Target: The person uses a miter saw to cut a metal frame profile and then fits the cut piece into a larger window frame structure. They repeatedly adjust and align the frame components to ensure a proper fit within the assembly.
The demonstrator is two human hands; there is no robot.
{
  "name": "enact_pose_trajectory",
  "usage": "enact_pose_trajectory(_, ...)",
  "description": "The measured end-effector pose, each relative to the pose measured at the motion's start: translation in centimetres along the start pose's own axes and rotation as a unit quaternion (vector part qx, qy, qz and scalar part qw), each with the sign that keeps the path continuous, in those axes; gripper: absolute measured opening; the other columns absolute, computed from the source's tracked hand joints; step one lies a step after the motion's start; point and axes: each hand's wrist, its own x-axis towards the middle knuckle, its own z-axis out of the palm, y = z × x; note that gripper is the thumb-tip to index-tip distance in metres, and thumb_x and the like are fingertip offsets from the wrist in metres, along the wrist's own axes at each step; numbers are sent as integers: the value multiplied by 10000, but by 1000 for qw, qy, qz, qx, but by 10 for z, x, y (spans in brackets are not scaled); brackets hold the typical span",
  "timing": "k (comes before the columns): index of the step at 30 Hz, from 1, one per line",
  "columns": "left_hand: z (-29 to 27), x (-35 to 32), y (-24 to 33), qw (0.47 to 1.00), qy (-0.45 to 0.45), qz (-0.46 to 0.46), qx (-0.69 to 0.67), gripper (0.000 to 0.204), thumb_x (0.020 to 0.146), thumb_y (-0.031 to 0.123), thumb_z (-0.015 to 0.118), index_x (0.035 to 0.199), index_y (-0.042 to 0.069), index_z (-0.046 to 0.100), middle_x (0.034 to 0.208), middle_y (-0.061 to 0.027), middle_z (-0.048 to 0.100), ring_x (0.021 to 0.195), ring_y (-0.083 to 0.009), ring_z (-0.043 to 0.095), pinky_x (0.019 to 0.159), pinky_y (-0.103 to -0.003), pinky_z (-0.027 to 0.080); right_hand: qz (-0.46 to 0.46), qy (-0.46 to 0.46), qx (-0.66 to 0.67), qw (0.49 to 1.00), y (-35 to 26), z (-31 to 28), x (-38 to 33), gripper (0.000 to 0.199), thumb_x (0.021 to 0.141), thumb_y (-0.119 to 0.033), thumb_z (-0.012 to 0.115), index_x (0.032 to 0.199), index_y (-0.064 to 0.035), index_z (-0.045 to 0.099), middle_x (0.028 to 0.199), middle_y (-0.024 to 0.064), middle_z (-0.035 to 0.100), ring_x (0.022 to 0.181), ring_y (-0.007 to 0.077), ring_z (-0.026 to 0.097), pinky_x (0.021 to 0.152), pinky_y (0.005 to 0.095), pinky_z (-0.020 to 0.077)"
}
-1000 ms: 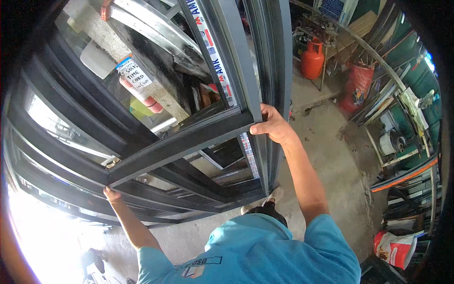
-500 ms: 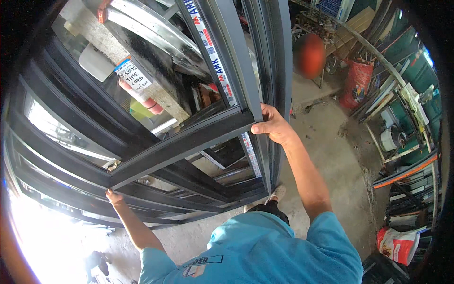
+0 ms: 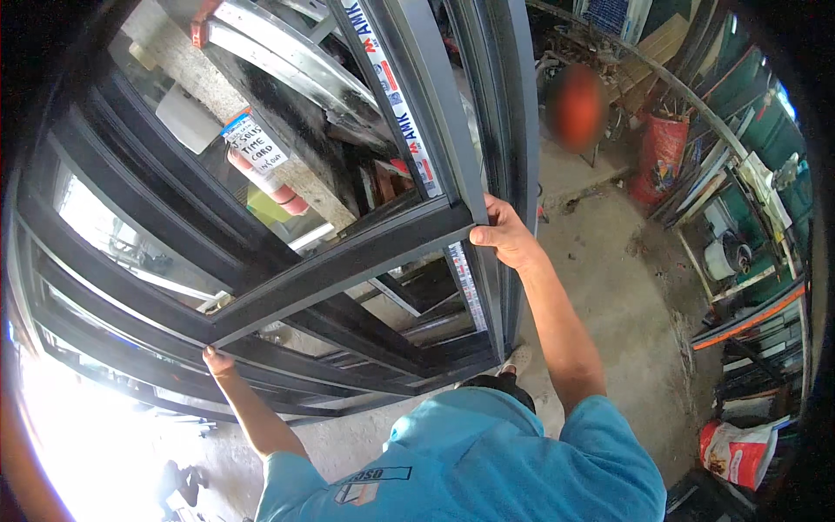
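A dark grey metal window or door frame (image 3: 348, 277) stands tilted in front of me, with a protective strip of printed tape (image 3: 402, 122) along its right-hand upright. My right hand (image 3: 511, 239) is closed around that upright where the crossbar meets it, thumb on the near face and fingers hidden behind. At the crossbar's left end, my left hand (image 3: 219, 361) grips the corner of the frame from below; most of its fingers are hidden. Several similar dark frames (image 3: 148, 196) lean or stand close behind and to the left.
Through the openings show a concrete post with a handwritten card (image 3: 254, 143) and a pinkish bottle (image 3: 291, 203). Concrete floor (image 3: 600, 287) stretches to my right. Beyond it are a red barrel (image 3: 658, 157), racks of scrap strips, and a red-and-white sack (image 3: 739, 451). Bright light enters at lower left.
The view has shifted slightly, so the scene sits a little farther right and lower. Both hands keep the same hold on the frame.
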Motion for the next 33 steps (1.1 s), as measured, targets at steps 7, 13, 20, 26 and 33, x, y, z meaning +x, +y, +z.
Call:
enact_pose_trajectory(7, 8, 4, 11, 987, 11, -86, -135, 284, 900, 264, 512, 933, 5, 623, 887, -95, 657, 798, -238, 635, 702, -392, 516, -16, -24, 1, 1000, 4, -6, -1, 692, 713, -227, 872, 1296, -2, 575, 1191, 25, 659, 1100, 134, 589, 995, 280, 416)
enact_pose_trajectory(13, 6, 5, 28, 940, 22, -189, -283, 201, 850, 195, 531, 904, 11, 591, 842, -79, 614, 758, -213, 590, 674, -373, 495, -28, 2, 10, 1000, -1, 3, -4, 697, 728, -204, 820, 1331, 6, 540, 1210, 45, 644, 1099, 147, 591, 1001, 286, 408)
enact_pose_trajectory(20, 20, 3, 43, 960, 25, -190, -205, 135, 756, 126, 563, 843, 22, 565, 779, -72, 585, 707, -216, 563, 639, -364, 478, -14, 49, -18, 999, 7, -5, -8, 627, 712, -214, 806, 1265, -2, 601, 1109, 30, 679, 996, 115, 616, 900, 262, 463)
enact_pose_trajectory(26, -7, -18, -32, 974, 43, -160, -157, 126, 736, 159, 581, 742, 37, 548, 691, -94, 585, 617, -274, 574, 580, -378, 463, -39, 82, -32, 995, 18, 4, -4, 672, 684, -297, 826, 1248, -4, 609, 1019, 0, 664, 866, 77, 576, 788, 226, 439)
enact_pose_trajectory(33, 6, -16, -27, 966, -20, -114, -229, 418, 985, 402, 465, 882, 18, 592, 847, -98, 656, 763, -241, 640, 693, -370, 505, -11, 102, -46, 994, 23, -3, -6, 722, 668, -329, 825, 1273, -8, 594, 1036, -4, 666, 850, 60, 553, 766, 213, 414)
